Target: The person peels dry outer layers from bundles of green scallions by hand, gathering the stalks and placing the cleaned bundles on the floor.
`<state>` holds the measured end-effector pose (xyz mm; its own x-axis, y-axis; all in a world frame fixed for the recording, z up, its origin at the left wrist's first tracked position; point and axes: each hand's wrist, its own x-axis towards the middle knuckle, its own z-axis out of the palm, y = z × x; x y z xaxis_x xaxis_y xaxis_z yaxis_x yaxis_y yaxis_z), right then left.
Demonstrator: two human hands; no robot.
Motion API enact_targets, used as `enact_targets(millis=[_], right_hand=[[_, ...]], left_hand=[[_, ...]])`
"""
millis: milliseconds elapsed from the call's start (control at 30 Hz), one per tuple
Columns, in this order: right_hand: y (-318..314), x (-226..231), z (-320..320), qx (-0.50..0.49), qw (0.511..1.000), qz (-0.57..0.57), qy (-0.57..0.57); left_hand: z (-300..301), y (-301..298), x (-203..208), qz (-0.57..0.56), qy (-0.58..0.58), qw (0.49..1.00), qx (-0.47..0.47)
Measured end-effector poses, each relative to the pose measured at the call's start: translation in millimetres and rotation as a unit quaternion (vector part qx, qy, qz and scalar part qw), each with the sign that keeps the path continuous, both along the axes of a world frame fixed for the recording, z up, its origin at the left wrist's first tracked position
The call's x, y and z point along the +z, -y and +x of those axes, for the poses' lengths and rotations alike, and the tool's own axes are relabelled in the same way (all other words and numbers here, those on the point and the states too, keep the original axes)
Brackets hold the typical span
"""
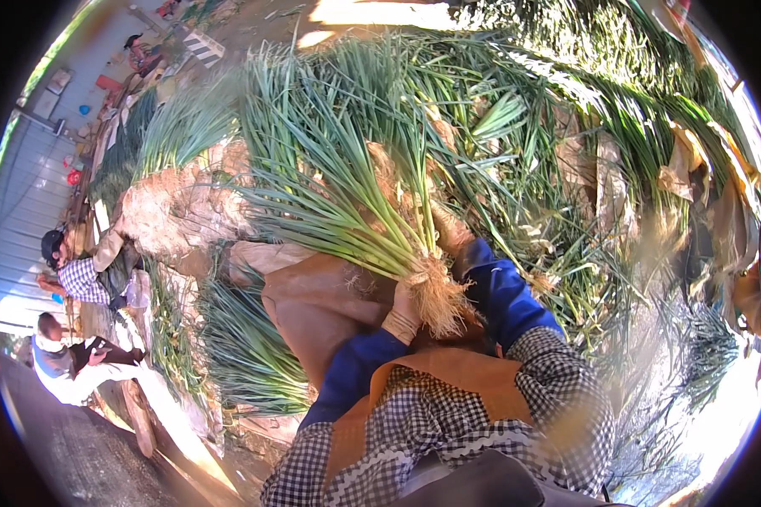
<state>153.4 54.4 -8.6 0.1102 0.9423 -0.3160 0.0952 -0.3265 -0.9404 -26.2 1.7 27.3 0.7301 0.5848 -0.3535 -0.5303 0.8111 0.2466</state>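
Observation:
A bunch of green onions (379,221) lies over my lap, its long green leaves fanning to the upper left. Pale, stringy roots (441,296) hang from its near end. At that root end my left hand (404,311) is closed around the base of the stalks, its fingers partly covered by roots. My right hand (452,232) is just beyond, against the right side of the bunch. Leaves and stems cover its fingers, so its grip does not show. Blue sleeves cover both forearms.
Heaps of green onions (330,93) spread ahead, with loose leaves (533,228) on the right. More onions (249,338) lie left of my brown-covered knee (313,308). A pale root mass (186,207) is farther left. Two people (84,279) (68,359) sit at the left, another (139,55) far back.

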Motion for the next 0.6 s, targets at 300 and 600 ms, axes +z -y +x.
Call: enact_targets(millis=[300, 600], right_hand=[[34, 23, -47, 0.071, 0.975, 0.107, 0.181], [220, -63, 78, 0.367, 0.793, -0.213, 0.436]], left_hand=[[-19, -2, -18, -0.006, -0.02, 1.0, -0.002], [-8, -5, 47, -0.041, 0.281, 0.957, -0.06]])
